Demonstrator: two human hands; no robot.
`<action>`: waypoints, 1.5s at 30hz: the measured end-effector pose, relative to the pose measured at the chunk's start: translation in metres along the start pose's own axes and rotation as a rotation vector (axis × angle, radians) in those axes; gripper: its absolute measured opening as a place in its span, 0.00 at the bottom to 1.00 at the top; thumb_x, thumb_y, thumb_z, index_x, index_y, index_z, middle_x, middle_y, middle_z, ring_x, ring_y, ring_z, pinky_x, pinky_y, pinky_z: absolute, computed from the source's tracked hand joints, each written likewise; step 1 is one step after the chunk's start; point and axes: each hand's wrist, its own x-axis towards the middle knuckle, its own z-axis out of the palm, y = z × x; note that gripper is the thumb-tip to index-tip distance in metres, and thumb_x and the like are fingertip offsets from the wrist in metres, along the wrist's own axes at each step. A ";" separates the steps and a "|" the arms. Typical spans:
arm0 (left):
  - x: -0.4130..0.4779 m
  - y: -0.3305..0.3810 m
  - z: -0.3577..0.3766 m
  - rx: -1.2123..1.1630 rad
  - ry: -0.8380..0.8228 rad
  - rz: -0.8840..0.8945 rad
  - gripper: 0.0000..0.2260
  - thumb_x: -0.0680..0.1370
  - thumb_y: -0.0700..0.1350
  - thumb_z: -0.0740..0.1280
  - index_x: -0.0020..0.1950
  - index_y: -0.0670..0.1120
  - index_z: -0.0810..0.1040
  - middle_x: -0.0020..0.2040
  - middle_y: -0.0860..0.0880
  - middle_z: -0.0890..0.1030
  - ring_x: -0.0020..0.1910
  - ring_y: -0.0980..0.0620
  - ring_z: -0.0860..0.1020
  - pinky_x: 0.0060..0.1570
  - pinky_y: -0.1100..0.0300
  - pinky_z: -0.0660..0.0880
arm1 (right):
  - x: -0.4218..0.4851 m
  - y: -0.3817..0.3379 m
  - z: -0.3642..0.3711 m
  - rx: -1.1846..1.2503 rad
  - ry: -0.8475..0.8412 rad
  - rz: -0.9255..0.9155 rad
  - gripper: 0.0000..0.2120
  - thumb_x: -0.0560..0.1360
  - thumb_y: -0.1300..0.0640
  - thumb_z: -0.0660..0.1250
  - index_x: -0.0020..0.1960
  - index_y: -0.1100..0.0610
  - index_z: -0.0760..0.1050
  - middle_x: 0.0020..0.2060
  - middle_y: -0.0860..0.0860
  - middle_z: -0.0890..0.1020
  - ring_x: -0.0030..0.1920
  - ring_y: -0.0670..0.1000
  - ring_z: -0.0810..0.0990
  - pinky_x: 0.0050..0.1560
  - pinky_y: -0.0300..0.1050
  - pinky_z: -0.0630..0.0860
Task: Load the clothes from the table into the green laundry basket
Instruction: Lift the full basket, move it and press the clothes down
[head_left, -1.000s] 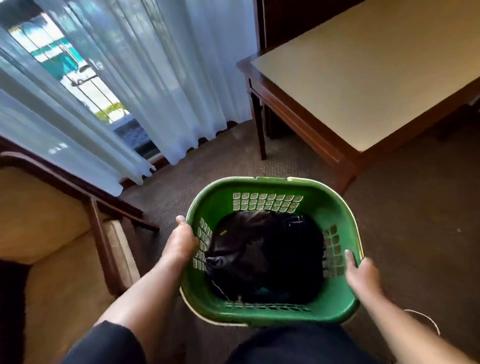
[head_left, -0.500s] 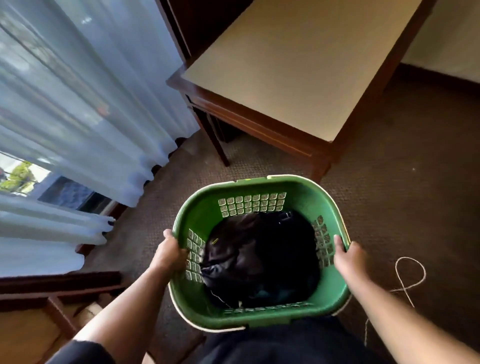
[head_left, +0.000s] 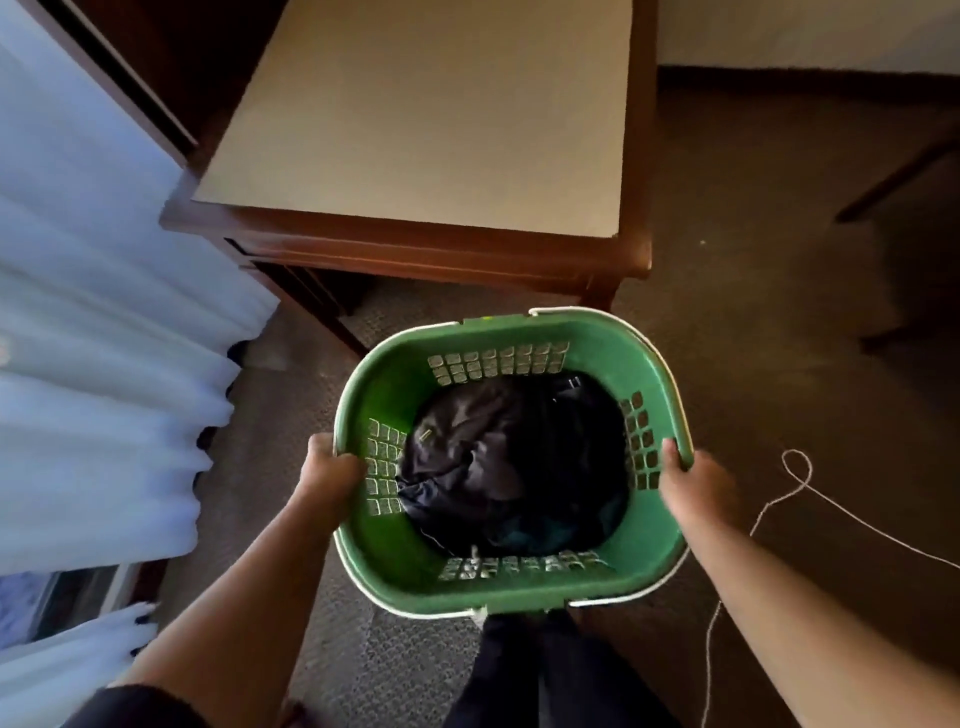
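The view has swung right since a moment ago: the counter now stands straight ahead of the basket rather than off to the right, the armchair seen a second back is gone, and more of the cord on the floor shows.

Nearest, the person's dark trouser legs (head_left: 540, 670) stand below the green laundry basket (head_left: 395, 551), which is held off the carpet (head_left: 753, 322) at the person's front. The left hand (head_left: 332, 475) is clenched around the basket's left rim, and the right hand (head_left: 693, 488) is clenched around its right rim, thumb inside the wall. The one basket is oval, its long axis running left to right, its open mouth facing up toward the camera. Inside lies a heap of dark clothes (head_left: 498, 457); how many garments make it up cannot be told.

On the carpet to the right trails one white cord (head_left: 795, 480) with a loop in it. To the left hang sheer white curtains (head_left: 93, 364). Just beyond the basket's far rim stands one wooden counter (head_left: 405, 249) with a pale beige top, near edge crosswise.
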 end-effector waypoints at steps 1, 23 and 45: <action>0.019 -0.001 0.003 -0.023 -0.019 0.023 0.14 0.62 0.37 0.65 0.47 0.41 0.76 0.41 0.39 0.81 0.38 0.40 0.81 0.38 0.33 0.81 | 0.004 -0.002 0.008 0.024 -0.005 0.012 0.27 0.82 0.41 0.57 0.53 0.66 0.78 0.49 0.68 0.82 0.51 0.68 0.81 0.48 0.55 0.75; 0.078 -0.024 0.093 0.771 -0.020 0.438 0.40 0.81 0.52 0.65 0.85 0.49 0.42 0.86 0.42 0.43 0.84 0.41 0.40 0.77 0.32 0.41 | 0.017 0.003 0.133 -0.421 -0.018 -0.517 0.33 0.79 0.45 0.57 0.77 0.63 0.64 0.76 0.64 0.66 0.77 0.63 0.62 0.77 0.64 0.52; 0.022 -0.068 0.094 0.101 0.104 0.005 0.39 0.76 0.38 0.66 0.84 0.54 0.52 0.62 0.32 0.80 0.56 0.32 0.80 0.59 0.40 0.78 | -0.039 0.027 0.138 -0.582 -0.475 -0.685 0.48 0.68 0.25 0.27 0.75 0.41 0.67 0.72 0.38 0.73 0.69 0.48 0.71 0.72 0.56 0.53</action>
